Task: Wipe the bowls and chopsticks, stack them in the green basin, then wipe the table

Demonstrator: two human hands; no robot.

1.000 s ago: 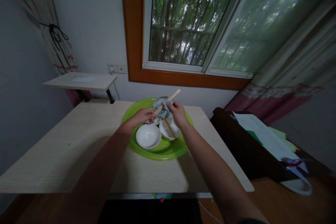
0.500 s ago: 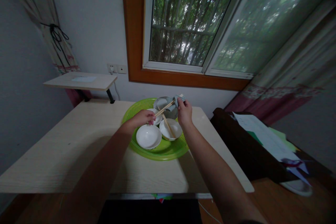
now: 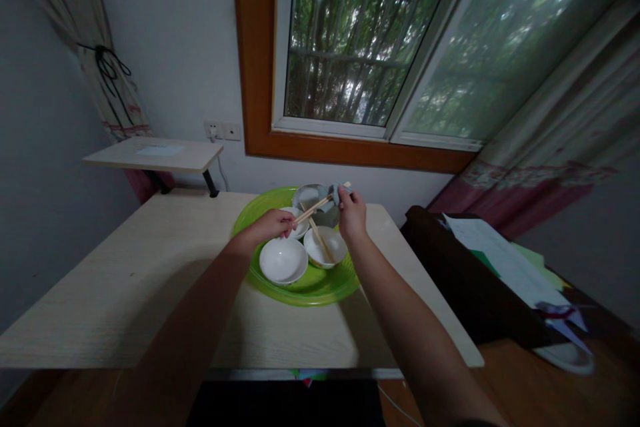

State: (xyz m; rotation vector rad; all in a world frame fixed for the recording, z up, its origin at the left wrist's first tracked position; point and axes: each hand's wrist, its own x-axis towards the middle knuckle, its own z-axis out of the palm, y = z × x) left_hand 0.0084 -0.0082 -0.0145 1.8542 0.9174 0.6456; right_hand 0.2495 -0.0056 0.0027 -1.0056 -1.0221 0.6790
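My left hand (image 3: 274,222) is closed on the lower end of a wooden chopstick (image 3: 314,205) that points up and to the right. My right hand (image 3: 352,213) pinches a grey-blue cloth (image 3: 340,192) around the chopstick's upper end. Both hands hover over a round green tray (image 3: 300,290) on a pale wooden table (image 3: 150,280). On the tray stand a white bowl (image 3: 283,260) at the front left and a second white bowl (image 3: 330,240) with another chopstick (image 3: 320,240) lying in it. A grey metal bowl (image 3: 313,197) sits at the tray's back.
A small shelf (image 3: 155,155) juts from the wall at the left, near a wall socket (image 3: 223,130). A window fills the wall behind the table. A dark piece of furniture (image 3: 465,280) with papers (image 3: 500,260) on it stands to the right.
My right hand slid the cloth up the chopstick from near its middle to its upper end. The left hand has barely moved.
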